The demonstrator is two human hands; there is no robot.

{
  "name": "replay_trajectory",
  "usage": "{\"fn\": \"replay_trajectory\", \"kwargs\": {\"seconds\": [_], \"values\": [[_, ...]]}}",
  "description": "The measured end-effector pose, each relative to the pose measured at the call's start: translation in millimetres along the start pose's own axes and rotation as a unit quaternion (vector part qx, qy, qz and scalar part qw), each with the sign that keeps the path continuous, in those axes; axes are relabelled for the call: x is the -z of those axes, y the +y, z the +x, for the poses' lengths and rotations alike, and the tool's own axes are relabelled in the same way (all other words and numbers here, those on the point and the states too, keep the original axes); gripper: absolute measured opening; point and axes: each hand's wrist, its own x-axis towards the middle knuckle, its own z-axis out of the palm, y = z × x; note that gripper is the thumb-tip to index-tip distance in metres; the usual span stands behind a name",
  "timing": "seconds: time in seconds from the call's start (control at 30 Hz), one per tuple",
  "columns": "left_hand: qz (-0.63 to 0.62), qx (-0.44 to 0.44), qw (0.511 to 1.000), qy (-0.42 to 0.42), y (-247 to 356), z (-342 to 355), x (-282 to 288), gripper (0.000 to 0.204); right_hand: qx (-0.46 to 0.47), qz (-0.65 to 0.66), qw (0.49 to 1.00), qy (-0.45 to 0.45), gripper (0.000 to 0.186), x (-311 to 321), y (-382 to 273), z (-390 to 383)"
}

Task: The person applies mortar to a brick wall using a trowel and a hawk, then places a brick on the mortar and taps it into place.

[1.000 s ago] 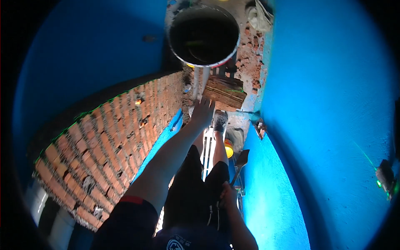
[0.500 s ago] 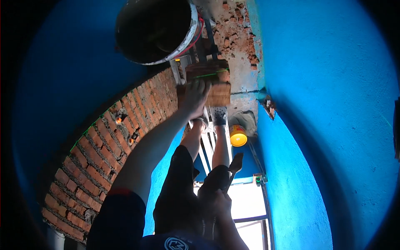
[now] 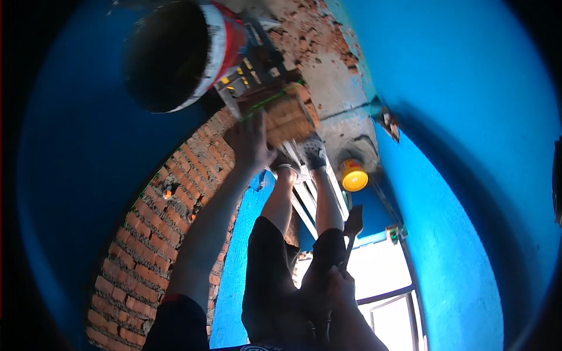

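My left hand (image 3: 250, 143) reaches up to the left side of a small stack of bricks (image 3: 287, 120). Its fingers are stretched out along the bricks' edge, with the thumb apart; the image is slightly smeared, and I cannot tell whether the fingertips touch. The top brick is light brown, with darker ones beyond it. Low in front of my body, my right hand (image 3: 341, 286) is closed round the handle of a trowel (image 3: 353, 221), its blade pointing up and away. Shadow hides part of the right fingers.
A large white-and-red bucket (image 3: 218, 50) with a dark inside stands at upper left. Curving along the left is a bare brick wall (image 3: 152, 240). My feet are on a narrow metal support (image 3: 307, 196) beside the bricks. A yellow bucket (image 3: 355, 175) sits lower down, near the blue wall (image 3: 445, 193).
My left hand has shifted from the top of the stack to its left edge. The view has turned, so the bucket appears further left. The trowel stays in my right hand.
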Motion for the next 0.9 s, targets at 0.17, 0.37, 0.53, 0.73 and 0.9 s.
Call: {"fn": "replay_trajectory", "kwargs": {"seconds": [0.17, 0.37, 0.53, 0.73, 0.9], "values": [[0.033, -0.019, 0.999, -0.032, -15, 44, 6, 0.103, -0.079, 0.024, 0.996, -0.034, 0.024, 5, -27, -9], [-0.075, -0.174, 0.975, -0.119, -8, -49, -49, 0.070, -0.034, -0.027, 0.999, -0.016, 0.016, 7, -25, -1], [0.033, 0.062, 0.983, -0.169, -33, -32, -133, 0.087, -0.109, -0.033, 0.993, 0.001, 0.014, -10, -66, -20], [0.062, 0.070, 0.989, -0.114, -57, -12, -207, 0.089, -0.157, -0.048, 0.986, 0.017, 0.013, 4, -74, -10], [0.075, 0.030, 0.997, -0.006, -33, -28, -206, 0.100, -0.151, -0.063, 0.986, 0.025, 0.014, 6, -83, -8]]}}
